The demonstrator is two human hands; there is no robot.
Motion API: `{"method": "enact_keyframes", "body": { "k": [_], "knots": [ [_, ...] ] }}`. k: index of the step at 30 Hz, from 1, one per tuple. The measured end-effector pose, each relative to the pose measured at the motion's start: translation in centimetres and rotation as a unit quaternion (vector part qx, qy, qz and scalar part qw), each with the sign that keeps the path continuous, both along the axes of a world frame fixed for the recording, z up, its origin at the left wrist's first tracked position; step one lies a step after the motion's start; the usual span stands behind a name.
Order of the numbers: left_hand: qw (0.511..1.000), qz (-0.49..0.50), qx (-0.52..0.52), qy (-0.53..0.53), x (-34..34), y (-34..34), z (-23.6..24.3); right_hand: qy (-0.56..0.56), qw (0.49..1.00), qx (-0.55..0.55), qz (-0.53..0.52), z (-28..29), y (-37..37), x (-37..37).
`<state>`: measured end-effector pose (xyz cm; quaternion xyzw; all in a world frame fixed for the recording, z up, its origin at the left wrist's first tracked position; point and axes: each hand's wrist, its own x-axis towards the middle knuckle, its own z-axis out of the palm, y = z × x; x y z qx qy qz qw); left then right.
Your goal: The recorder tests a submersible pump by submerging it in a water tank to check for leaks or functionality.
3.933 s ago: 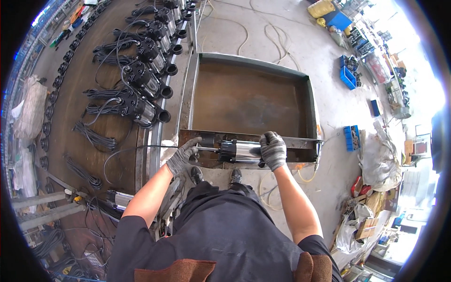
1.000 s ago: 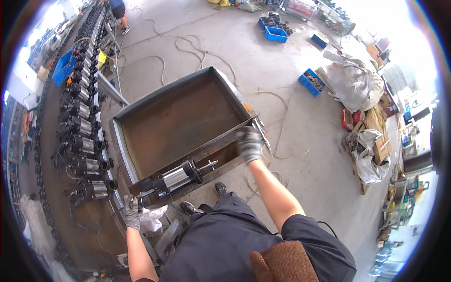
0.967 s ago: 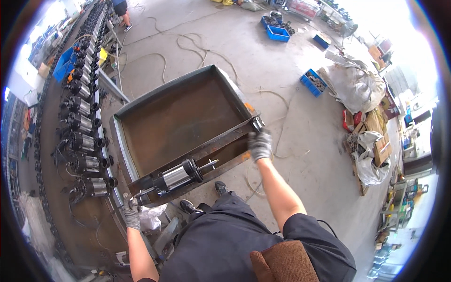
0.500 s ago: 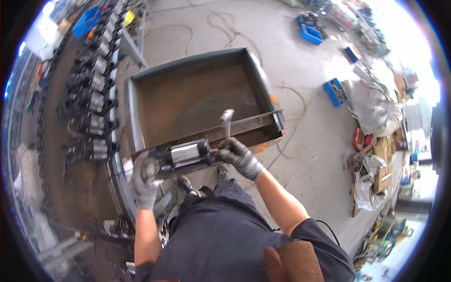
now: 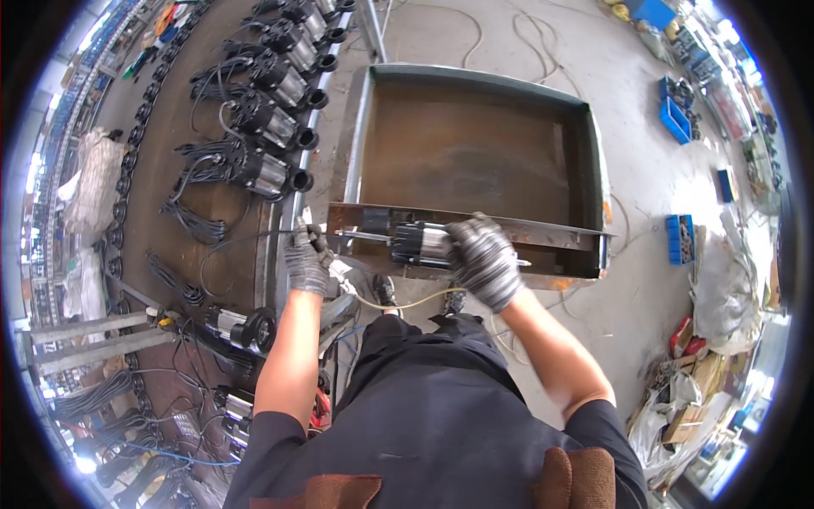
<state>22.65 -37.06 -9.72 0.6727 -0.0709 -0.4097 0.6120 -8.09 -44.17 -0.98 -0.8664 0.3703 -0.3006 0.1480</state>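
Observation:
A black-and-silver cylindrical motor pump (image 5: pixel 420 244) lies sideways over the near edge of a metal tank (image 5: pixel 475 75). My right hand (image 5: pixel 483 263), in a grey striped glove, is closed around its right end. Past that hand pokes a short metal tip (image 5: pixel 524 263), its other part hidden. From the pump's left end a thin silver rod (image 5: pixel 363 236) points at my left hand (image 5: pixel 308 261), gloved as well, with curled fingers. A black cable (image 5: pixel 250 239) runs up to those fingers; whether they grip it is unclear. A white tag-like piece (image 5: pixel 341 268) hangs beside them.
A row of similar pumps (image 5: pixel 275 81) with coiled cables lines the bench on the left. More pumps (image 5: pixel 242 327) lie nearer at lower left. A rusty crossbar (image 5: pixel 543 229) spans the water-filled tank. Blue bins (image 5: pixel 680 239) and sacks stand on the right; hoses cross the floor.
My view has swung left. The right hand, which held a silver-headed tool upright, has moved onto the pump's right end. My left hand has come off the pump's left end.

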Motion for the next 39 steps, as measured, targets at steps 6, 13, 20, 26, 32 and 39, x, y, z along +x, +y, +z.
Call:
{"method": "enact_keyframes", "body": {
  "k": [6, 13, 20, 26, 32, 39],
  "knots": [
    [0.994, -0.089, 0.043, 0.035, 2.7, -0.3, -4.9, 0.138, 0.966, 0.208, -0.066, -1.5, -3.0, -0.4],
    [0.976, -0.183, 0.099, 0.064, 2.2, -2.2, -2.4, 0.111, 0.973, 0.186, -0.086, -2.1, -3.3, 0.0],
    [0.968, -0.213, 0.123, 0.053, 2.1, -3.0, -1.9, 0.158, 0.974, 0.156, -0.052, -2.0, -3.8, 0.2],
    [0.965, -0.237, 0.094, 0.059, 2.0, -3.4, -2.7, 0.157, 0.958, 0.206, -0.122, -2.3, -3.6, 0.6],
    [0.96, -0.25, 0.112, 0.052, 2.1, -3.6, -2.8, 0.136, 0.959, 0.211, -0.135, -2.1, -3.4, 0.6],
    [0.967, -0.223, 0.115, 0.053, 2.7, -2.2, -4.2, 0.133, 0.966, 0.189, -0.114, -2.4, -2.9, 0.3]
  ]
}}
